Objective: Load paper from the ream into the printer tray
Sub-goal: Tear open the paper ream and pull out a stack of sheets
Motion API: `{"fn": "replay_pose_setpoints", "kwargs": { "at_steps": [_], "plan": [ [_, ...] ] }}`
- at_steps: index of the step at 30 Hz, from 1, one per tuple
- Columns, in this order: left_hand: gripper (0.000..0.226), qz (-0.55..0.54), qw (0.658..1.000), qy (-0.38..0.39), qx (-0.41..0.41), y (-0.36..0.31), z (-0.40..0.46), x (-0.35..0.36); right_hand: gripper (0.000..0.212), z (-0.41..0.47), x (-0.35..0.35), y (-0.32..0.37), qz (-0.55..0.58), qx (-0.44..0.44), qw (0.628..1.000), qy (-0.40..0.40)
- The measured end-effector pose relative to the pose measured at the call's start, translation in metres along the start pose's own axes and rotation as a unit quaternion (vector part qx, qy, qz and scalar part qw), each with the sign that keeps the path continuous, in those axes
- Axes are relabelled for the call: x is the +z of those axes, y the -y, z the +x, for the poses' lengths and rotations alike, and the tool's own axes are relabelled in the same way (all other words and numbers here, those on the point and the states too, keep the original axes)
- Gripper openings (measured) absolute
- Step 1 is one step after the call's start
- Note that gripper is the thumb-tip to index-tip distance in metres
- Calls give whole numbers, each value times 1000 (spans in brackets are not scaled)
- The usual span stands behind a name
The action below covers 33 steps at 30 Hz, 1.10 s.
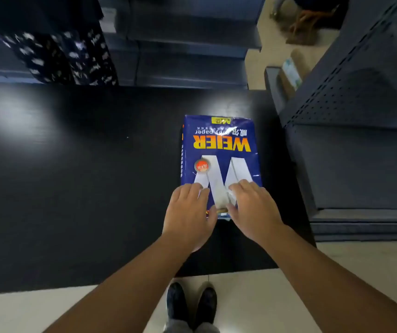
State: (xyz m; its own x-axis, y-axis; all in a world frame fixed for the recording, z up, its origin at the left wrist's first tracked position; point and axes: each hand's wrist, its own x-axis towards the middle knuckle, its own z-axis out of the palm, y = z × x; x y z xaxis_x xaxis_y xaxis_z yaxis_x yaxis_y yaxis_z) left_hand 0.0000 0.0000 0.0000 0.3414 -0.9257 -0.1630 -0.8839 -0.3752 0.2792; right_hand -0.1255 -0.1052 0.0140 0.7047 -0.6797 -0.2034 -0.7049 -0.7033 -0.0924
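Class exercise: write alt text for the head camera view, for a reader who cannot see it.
Both hands, left hand and right hand, rest on the near end of a blue wrapped paper ream lying on a black table. A dark printer stands at the right.

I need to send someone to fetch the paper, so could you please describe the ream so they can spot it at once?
Find the black table, then its right side beside the dark grey printer. The ream lies flat there, with the left hand and right hand at its near end. It is the only thing on the table: a blue wrapper with orange "WEIER" lettering and a big white W.
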Motion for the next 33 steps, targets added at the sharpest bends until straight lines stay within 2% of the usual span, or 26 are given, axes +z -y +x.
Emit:
{"fn": "replay_pose_setpoints", "kwargs": {
  "at_steps": [4,11,15,23,28,33],
  "plan": [
    [45,24,999,-28,15,10,20,26,29,28,22,-8,26,10,999,-25],
    [48,28,999,-13,16,12,24,34,12,40,35,-2,135,84,986,-51],
    [52,44,999,-1,20,12,22,34,11,33,38,-4,175,102,978,-53],
    [55,37,999,14,9,12,21,38,21,28,44,-3,59,32,997,-25],
    [57,45,999,22,7,13,20,43,19,4,55,-13,55,-46,997,-30],
    [59,54,998,29,12,11,16,42,10,-40,63,-20,68,-77,994,-44]
  ]
}}
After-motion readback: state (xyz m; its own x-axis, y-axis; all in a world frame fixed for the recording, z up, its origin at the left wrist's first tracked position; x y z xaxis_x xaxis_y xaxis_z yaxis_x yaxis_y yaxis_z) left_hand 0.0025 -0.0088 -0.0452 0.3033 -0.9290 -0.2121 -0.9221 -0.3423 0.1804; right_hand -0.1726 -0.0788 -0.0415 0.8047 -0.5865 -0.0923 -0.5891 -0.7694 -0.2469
